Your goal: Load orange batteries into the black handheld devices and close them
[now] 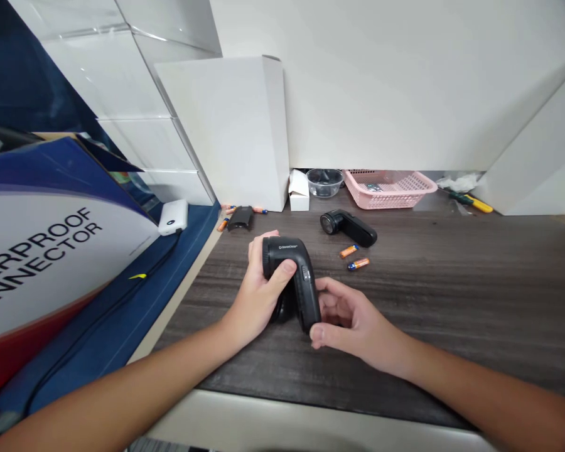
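A black fabric shaver (302, 282) is held up over the dark wooden table by both hands. My left hand (258, 282) wraps its round head, with the thumb lying across the neck. At the lower end of the handle, my right hand (346, 314) grips with thumb and curled fingers. Another black object (284, 309) shows partly below the shaver's head, mostly hidden, so its kind is unclear. Beyond the hands lies a second black fabric shaver (351, 227). Two orange-and-blue batteries, one nearer (358, 264) and one farther (349, 251), rest beside it.
A curved black piece (240, 218) sits at the back left among several batteries. Along the back wall stand a small white box (299, 191), a clear plastic bowl (324, 183) and a pink basket (390, 199). A yellow-handled tool (480, 204) lies farther right; a white power bank (173, 216) is left.
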Motion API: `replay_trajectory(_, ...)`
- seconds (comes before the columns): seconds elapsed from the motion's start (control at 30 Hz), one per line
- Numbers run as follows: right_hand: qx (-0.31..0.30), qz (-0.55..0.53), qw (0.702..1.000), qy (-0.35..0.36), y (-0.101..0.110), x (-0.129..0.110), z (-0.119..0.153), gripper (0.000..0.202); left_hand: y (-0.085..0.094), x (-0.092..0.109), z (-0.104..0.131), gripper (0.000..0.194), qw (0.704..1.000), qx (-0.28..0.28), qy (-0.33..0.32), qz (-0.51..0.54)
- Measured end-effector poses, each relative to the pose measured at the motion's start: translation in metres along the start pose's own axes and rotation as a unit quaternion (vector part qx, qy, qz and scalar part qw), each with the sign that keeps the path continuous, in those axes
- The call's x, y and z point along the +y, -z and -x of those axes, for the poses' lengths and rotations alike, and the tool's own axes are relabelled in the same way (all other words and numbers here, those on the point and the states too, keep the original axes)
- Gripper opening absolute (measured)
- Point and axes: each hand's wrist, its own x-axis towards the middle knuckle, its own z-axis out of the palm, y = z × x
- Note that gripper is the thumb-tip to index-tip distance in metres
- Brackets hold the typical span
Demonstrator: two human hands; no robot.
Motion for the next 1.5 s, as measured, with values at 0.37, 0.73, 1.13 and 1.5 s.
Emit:
replay_trajectory(0.37, -0.003, 0.002, 1.0, -0.018, 0.0, -0.005, 0.001, 0.069, -0.001, -0.004, -0.002, 0.058, 1.0, 0.014, 0.002, -0.004)
replay_trajectory(0.73, -0.019, 0.052, 0.998, 0.035, 0.0, 0.002, 0.005, 0.049, 0.004, 0.014, 0.004, 0.067, 0.978, -0.049, -0.171, -0.112)
replay_trajectory(1.13, 0.023, 0.11, 0.991, 0.074, 0.0, 0.004, 0.005, 0.065, 0.012, 0.018, 0.007, 0.08, 0.953, -0.071, -0.261, -0.134)
replay_trajectory(1.5, 0.082, 0.023, 0.994, 0.069, 0.0, 0.002, 0.0, 0.037, 0.002, 0.009, -0.002, 0.076, 0.988, -0.094, 0.046, 0.112)
